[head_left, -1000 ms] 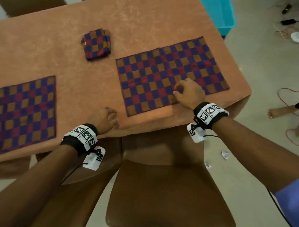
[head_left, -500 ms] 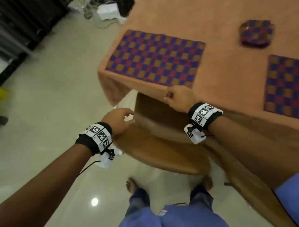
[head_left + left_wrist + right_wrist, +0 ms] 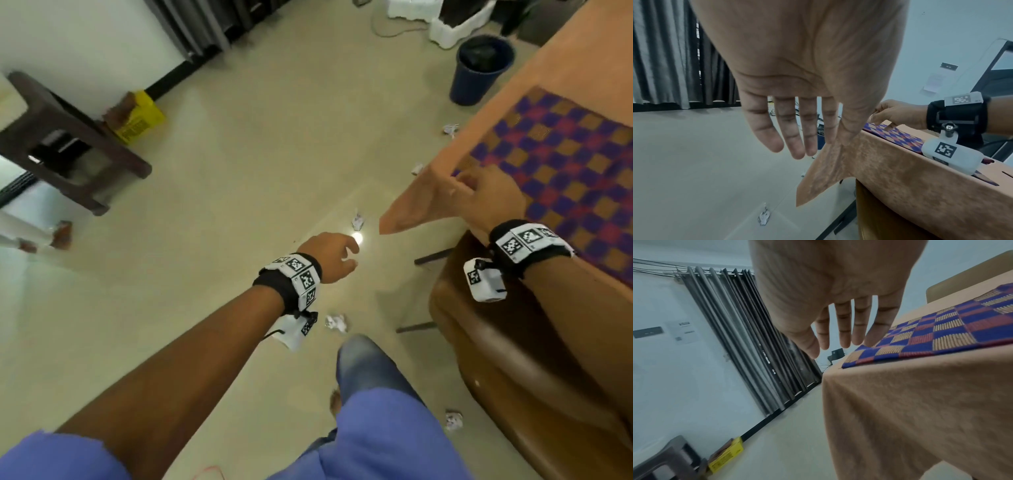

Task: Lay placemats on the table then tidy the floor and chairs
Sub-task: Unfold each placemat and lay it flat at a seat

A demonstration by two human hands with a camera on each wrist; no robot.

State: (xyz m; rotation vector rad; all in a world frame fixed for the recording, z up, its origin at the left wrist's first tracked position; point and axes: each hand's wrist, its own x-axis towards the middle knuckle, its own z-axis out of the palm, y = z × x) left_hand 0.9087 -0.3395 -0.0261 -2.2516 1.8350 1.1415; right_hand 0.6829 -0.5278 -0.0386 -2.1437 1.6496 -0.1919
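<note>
A blue, red and orange checkered placemat (image 3: 561, 164) lies flat on the orange-clothed table (image 3: 582, 61) at the right. My right hand (image 3: 460, 185) rests at the table's corner by the mat's edge; in the right wrist view its fingers (image 3: 844, 331) are straight above the placemat (image 3: 941, 331). My left hand (image 3: 352, 257) hangs over the floor, fingers (image 3: 797, 129) straight and holding nothing. Crumpled paper scraps lie on the floor: one (image 3: 358, 221) just beyond the left hand, one (image 3: 336, 322) under its wrist, one (image 3: 454, 419) by the brown chair (image 3: 496, 359).
More paper scraps (image 3: 450, 129) lie near the table's far side. A dark blue bin (image 3: 483, 68) stands beyond them. A dark wooden stool (image 3: 68, 144) and a yellow box (image 3: 137, 120) sit by the left wall. My leg (image 3: 370, 377) is below.
The view has swung left from the table to the floor. My left hand left the chair and reached out over the floor, fingers now straight. My right hand slid to the table's corner.
</note>
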